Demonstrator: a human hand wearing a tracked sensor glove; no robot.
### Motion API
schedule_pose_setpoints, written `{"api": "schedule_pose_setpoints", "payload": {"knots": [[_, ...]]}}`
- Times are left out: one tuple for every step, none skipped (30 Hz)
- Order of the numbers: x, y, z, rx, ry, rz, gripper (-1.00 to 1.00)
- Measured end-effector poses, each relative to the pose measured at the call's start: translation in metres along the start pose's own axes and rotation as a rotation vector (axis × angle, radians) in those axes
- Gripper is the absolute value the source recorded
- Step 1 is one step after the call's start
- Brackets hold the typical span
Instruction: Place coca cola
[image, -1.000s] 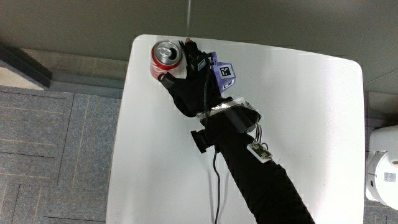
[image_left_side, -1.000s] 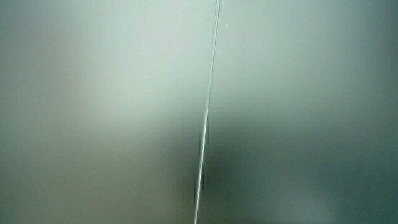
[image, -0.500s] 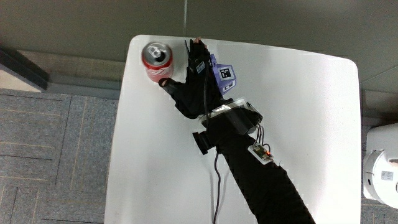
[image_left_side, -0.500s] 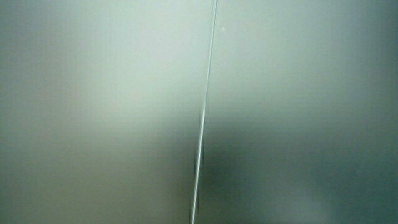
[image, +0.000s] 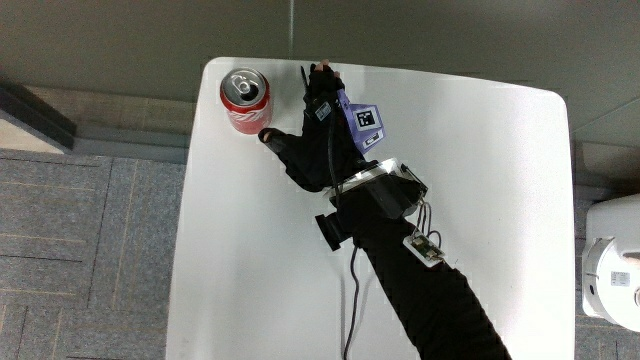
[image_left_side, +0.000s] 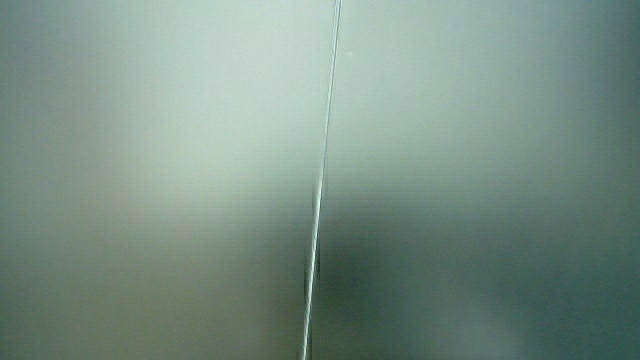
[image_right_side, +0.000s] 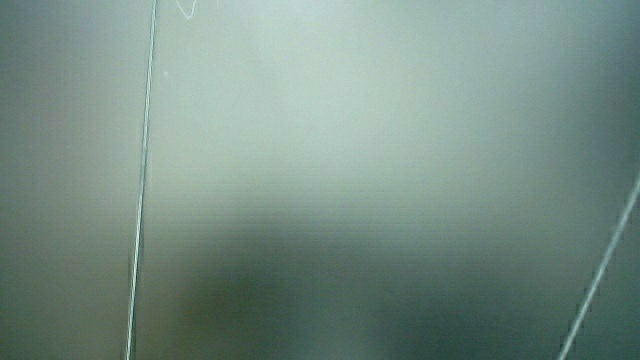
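While both side views show only a pale wall, the main view has it all: a red aluminium Coca-Cola can with a silver top (image: 245, 97) stands upright at a corner of the white rectangular table (image: 480, 180). The black-gloved hand (image: 318, 135) sits just beside the can, fingers spread and gripping nothing, thumb tip close to the can's side, though contact is hard to call. The small patterned purple cube (image: 364, 122) rides on the hand's back. The forearm stretches from the can toward the person.
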Motion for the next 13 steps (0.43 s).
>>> {"api": "schedule_pose_setpoints", "payload": {"knots": [[0.002,0.0,0.001,0.006,-0.035,0.017,-1.0],[0.004,-0.002,0.002,0.012,-0.051,0.017,-1.0],[0.006,-0.005,0.003,0.005,-0.069,0.007,-1.0],[0.011,-0.005,0.005,0.027,-0.101,0.057,-1.0],[0.016,-0.005,0.006,0.049,-0.132,0.107,-1.0],[0.017,-0.01,0.008,0.041,-0.14,0.047,-1.0],[0.016,-0.014,0.011,0.044,-0.153,0.042,-1.0],[0.015,-0.018,0.014,0.046,-0.167,0.036,-1.0],[0.014,-0.022,0.016,0.049,-0.181,0.031,-1.0],[0.013,-0.026,0.019,0.052,-0.194,0.026,-1.0],[0.012,-0.03,0.022,0.055,-0.208,0.02,-1.0],[0.011,-0.034,0.025,0.058,-0.221,0.015,-1.0],[0.01,-0.038,0.027,0.06,-0.235,0.01,-1.0]]}}
